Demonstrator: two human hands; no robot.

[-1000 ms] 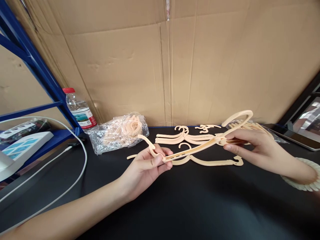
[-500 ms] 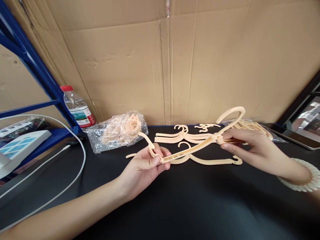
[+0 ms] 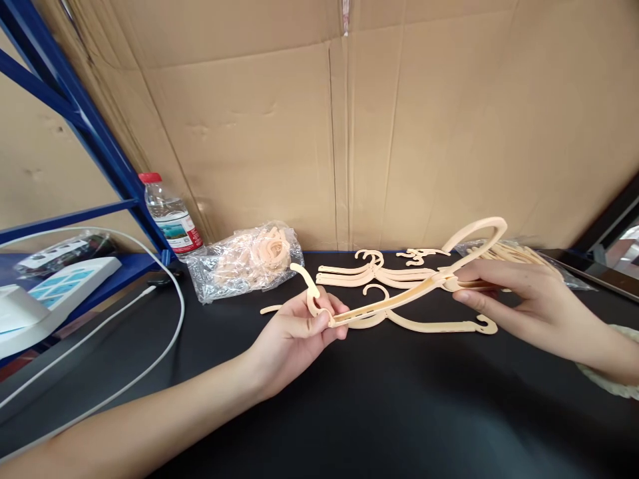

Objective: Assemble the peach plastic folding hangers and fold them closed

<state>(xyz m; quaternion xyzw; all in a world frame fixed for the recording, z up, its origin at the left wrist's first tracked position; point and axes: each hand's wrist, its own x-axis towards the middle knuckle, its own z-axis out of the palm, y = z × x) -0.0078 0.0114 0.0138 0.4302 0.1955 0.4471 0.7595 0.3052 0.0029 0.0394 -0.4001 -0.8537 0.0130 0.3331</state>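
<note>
A beige plastic clothes hanger [image 3: 399, 297] is held up between my two hands, its large hook pointing up at the right. My left hand [image 3: 299, 326] pinches its left end, where a small curved hook piece [image 3: 305, 283] sticks up from the fingers. Around the middle near the large hook, my right hand [image 3: 519, 293] is closed; its fingers hide part of the far arm. Behind and below, another hanger [image 3: 429, 324] lies flat on the black table [image 3: 399, 412], partly covered by the held one and my left hand.
Several hangers [image 3: 344, 274] lie stacked behind, with small hook pieces [image 3: 422, 254] beside them. Clear bags of hook pieces [image 3: 244, 263] and hanger arms [image 3: 519, 254] lie left and right. A water bottle [image 3: 172, 219], white cable [image 3: 177, 313] and blue rack [image 3: 100, 146] stand left; cardboard [image 3: 249, 133] rises behind.
The view has shifted slightly, so everything sits a little further right in the picture. Both hands keep the same hold on the hanger.
</note>
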